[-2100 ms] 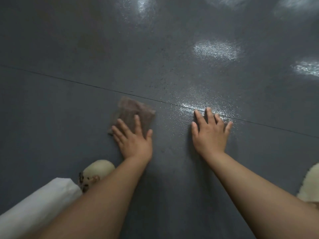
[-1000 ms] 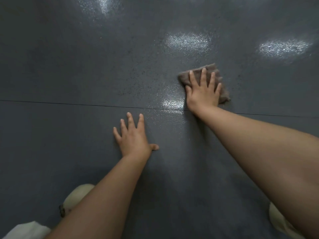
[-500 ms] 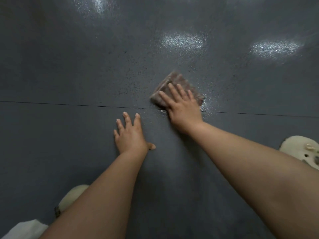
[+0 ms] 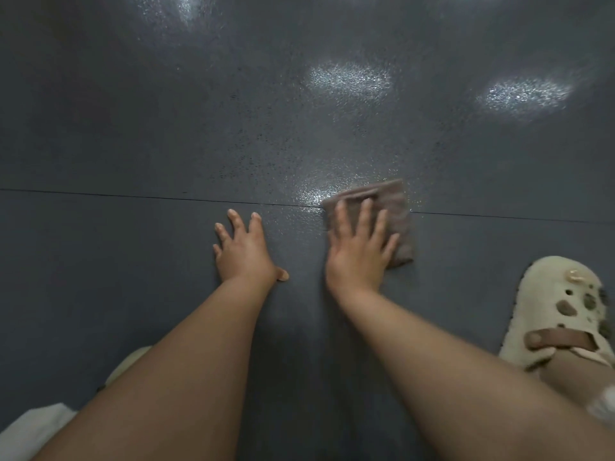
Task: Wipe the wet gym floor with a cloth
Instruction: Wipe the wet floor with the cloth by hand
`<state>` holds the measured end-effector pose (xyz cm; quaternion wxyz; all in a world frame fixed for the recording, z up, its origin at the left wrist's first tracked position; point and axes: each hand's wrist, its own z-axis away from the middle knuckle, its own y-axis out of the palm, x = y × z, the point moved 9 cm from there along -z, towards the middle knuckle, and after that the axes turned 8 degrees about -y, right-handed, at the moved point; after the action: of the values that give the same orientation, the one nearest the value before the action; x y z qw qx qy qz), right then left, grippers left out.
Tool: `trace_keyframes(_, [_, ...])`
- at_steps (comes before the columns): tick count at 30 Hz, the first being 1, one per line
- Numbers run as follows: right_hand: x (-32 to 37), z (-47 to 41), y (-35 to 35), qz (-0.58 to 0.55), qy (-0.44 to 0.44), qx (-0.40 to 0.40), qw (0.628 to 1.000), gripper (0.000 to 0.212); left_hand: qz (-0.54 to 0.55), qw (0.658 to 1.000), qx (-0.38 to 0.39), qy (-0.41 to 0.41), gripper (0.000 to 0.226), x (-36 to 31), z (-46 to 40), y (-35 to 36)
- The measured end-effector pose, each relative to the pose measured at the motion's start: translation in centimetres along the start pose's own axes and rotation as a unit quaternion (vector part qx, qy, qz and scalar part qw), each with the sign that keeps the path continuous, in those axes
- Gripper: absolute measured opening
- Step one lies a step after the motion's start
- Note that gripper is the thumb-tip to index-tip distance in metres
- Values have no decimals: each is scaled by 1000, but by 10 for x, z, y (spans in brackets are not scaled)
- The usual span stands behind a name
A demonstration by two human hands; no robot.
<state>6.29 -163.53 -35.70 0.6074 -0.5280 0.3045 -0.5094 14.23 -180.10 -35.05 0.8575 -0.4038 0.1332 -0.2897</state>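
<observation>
Head view: cloth (image 4: 396, 207) lies flat under right hand (image 4: 361, 252); floor (image 4: 166, 128) beneath.

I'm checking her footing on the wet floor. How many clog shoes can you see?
2: one cream clog at right, beside the right arm; another's edge at lower left, mostly hidden behind the left arm.
</observation>
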Motion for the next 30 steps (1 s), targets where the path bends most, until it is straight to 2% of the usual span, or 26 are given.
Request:
trace_keyframes(3, [50,55,27,27,-147,23,989,51,11,1000,-13,10,102,1,-2,0])
trace_keyframes(5, [52,66,33,34,-216,53,974,50,15,1000,-17,13,95,2,-3,0])
trace_keyframes(8, [31,47,22,72,-330,50,940,50,21,1000,-5,11,107,1,-3,1])
trace_keyframes(9, [16,35,18,87,-342,49,934,50,21,1000,-1,9,112,1,-3,1])
trace_keyframes(12, [-47,-6,-6,85,-268,32,959,53,17,1000,8,1,118,1,-2,1])
trace_keyframes(16, [-139,-35,-36,46,-46,18,998,54,1,1000,7,-5,118,-1,-2,0])
trace_keyframes(18, [-148,-35,-40,20,38,0,999,52,-2,1000,6,-9,118,-1,-3,0])
trace_keyframes(20, [-127,-25,-36,-23,94,-3,995,53,-7,1000,6,-12,117,-1,-2,0])
trace_keyframes(22, [-87,-8,-24,-42,67,20,997,54,-21,1000,9,-13,117,-2,0,0])
trace_keyframes(25, [-30,28,-7,-10,-100,103,990,57,-74,997,22,-17,115,-2,7,-2])
trace_keyframes(27, [-26,38,-3,27,-177,162,970,61,-100,994,34,-19,110,-8,17,-3])
trace_keyframes(30, [-41,40,-23,81,-221,220,947,58,-113,992,37,30,102,-37,49,-5])
